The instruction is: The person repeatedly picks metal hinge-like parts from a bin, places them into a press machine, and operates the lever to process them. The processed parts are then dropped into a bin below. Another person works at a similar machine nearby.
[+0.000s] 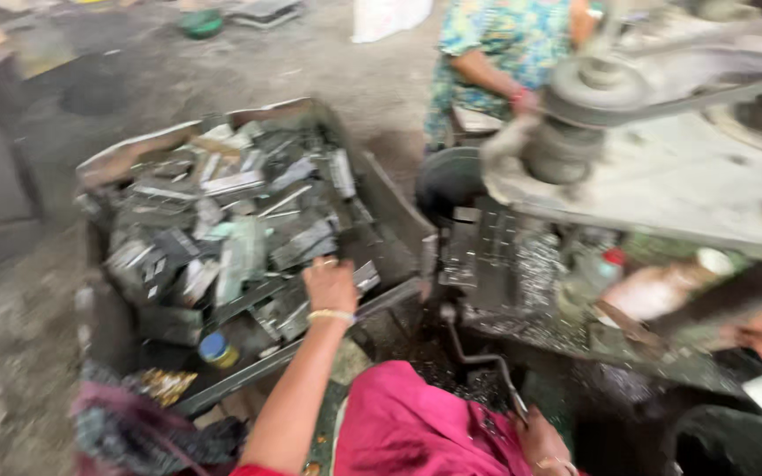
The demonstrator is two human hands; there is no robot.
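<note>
A seated person in a pink garment reaches the left hand (330,284) into a battered, open grey metal bin (134,154) heaped with flat grey metal strips and offcuts (231,220). The fingers curl down onto the pieces at the bin's near right edge, though motion blur hides whether they pinch one. The right hand (541,445), low at the frame's bottom edge, is closed around the end of a dark bent metal lever (478,361) beside a grimy press machine (663,167). The bin looks full to its rim, so most of the pile seems left to handle. A small blue-capped yellow container (218,350) rests at the bin's near edge; another worker in a floral top (496,44) stands beyond.
</note>
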